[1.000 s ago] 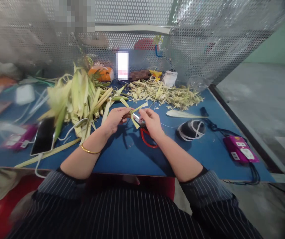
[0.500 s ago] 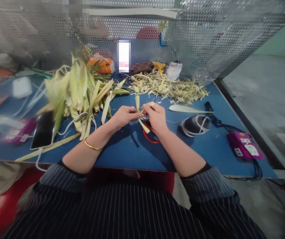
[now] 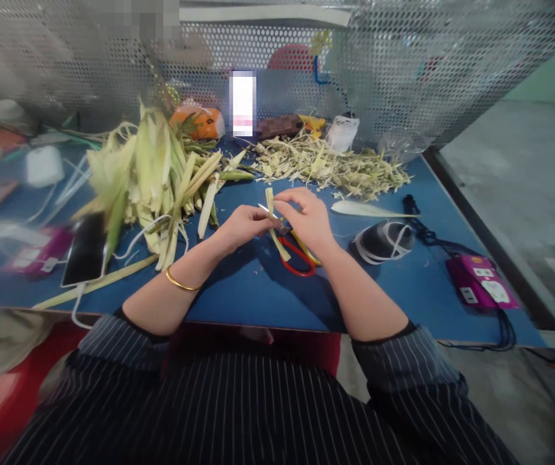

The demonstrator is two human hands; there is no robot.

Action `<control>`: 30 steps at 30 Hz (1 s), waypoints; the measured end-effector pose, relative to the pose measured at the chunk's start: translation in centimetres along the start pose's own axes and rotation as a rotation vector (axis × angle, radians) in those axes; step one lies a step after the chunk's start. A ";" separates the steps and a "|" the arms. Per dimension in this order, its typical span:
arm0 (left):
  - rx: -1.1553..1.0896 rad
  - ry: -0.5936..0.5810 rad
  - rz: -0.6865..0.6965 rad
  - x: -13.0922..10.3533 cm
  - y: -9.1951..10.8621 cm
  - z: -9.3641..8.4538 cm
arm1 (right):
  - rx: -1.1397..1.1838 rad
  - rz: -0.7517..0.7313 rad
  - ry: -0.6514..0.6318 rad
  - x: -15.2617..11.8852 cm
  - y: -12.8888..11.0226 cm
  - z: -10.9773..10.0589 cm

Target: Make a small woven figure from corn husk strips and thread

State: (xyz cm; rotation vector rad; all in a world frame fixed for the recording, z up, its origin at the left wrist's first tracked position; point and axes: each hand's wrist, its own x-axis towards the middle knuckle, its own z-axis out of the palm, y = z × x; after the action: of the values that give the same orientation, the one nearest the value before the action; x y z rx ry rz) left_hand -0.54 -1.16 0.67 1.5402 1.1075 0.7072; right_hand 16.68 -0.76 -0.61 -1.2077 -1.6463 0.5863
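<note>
My left hand (image 3: pixel 245 226) pinches a narrow strip of corn husk (image 3: pixel 280 244), whose upper end stands above the fingertips while the lower end hangs down. Just right of it, the bent fingers of my right hand (image 3: pixel 309 216) come together by the strip's upper part; what they hold, if anything, is too small to make out. Beneath both hands lie scissors (image 3: pixel 301 265) with red and yellow handles, their blades pointing up-left and partly covered. A fine thread runs from near my right hand toward a dark cone wrapped in white cord (image 3: pixel 382 242).
A heap of corn husks (image 3: pixel 154 174) covers the left of the blue table, beside a phone (image 3: pixel 84 250) on a cable. Husk scraps (image 3: pixel 335 168) lie at the back, with a single husk (image 3: pixel 369 209) before them. A purple power strip (image 3: pixel 483 281) sits at right.
My right hand has shifted slightly up and right, off the smaller piece it held crosswise at the strip. More of the scissors shows now. My left hand keeps its pinch.
</note>
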 end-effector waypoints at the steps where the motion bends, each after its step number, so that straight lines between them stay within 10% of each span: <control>1: 0.005 0.003 0.005 0.0 -0.1 0.1 | -0.024 0.000 -0.068 0.0 -0.1 0.0; 19: -0.120 -0.116 -0.021 -0.5 0.4 0.3 | 0.076 0.092 0.098 -0.9 -0.6 1.1; 24: -0.329 -0.099 -0.156 -0.1 0.6 0.2 | 0.275 0.244 0.313 0.1 0.3 0.3; 30: -0.405 -0.036 -0.198 0.0 0.2 0.3 | 0.675 0.602 -0.019 -0.4 -0.5 0.8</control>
State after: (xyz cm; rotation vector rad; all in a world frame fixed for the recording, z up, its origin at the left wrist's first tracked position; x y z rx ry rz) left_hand -0.23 -1.24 0.81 1.0806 1.0005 0.7137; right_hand 15.73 -1.17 -0.74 -1.1552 -0.9338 1.3974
